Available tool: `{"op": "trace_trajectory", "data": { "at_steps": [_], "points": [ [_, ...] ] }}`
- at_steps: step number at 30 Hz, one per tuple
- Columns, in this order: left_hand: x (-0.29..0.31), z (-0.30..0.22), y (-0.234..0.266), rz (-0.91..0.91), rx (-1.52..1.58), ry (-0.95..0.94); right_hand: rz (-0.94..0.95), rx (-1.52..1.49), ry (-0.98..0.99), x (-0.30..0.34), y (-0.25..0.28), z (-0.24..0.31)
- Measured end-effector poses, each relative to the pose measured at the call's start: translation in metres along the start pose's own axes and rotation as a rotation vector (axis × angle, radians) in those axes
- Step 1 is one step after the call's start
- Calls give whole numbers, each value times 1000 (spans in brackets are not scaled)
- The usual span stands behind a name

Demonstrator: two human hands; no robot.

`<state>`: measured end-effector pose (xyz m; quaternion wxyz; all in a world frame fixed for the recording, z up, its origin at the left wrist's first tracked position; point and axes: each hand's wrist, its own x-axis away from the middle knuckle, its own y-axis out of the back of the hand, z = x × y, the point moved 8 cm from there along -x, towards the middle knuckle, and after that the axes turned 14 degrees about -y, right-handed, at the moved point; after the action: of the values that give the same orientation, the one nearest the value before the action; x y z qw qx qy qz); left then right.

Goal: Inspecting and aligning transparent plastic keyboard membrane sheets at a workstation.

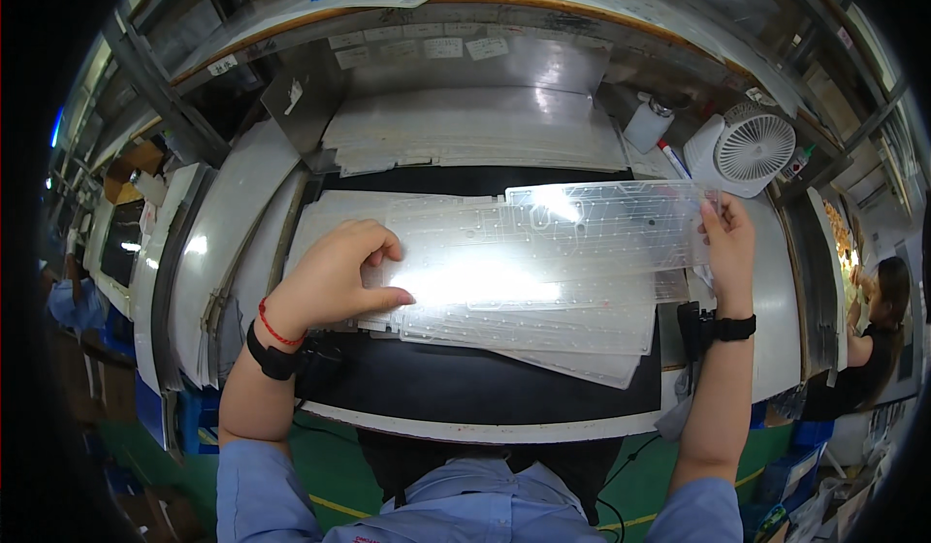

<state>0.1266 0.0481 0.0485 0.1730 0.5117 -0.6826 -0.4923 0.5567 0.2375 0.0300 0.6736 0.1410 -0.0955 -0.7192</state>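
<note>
Plastic sheet (621, 225), likely light, bendy and slippery, is best held by its ends: right hand (730, 242) pinches three o'clock, left hand (335, 267) curves open at nine.

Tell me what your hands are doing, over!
Right hand pinches clear sheet by its right end. Left hand near left end, thumb and fingers apart. Other sheets piled beneath; nothing visibly blocking.

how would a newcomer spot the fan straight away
Start at the black mat and look past its far right corner, beyond the right hand. The white fan stands there, right of a pale bottle; it alone has a round, ribbed grille.
</note>
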Motion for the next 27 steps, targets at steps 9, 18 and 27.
{"op": "trace_trajectory", "data": {
  "at_steps": [9, 18, 27],
  "points": [
    [28, 82, 6, -381, 637, 406, -3, -88, 32, 4, 0, 9],
    [20, 80, 15, -454, 687, 456, 129, -318, 53, 16, -29, 14],
    [29, 85, 37, -681, 639, 320, 137, -427, 143, 23, -29, 19]
  ]
}}
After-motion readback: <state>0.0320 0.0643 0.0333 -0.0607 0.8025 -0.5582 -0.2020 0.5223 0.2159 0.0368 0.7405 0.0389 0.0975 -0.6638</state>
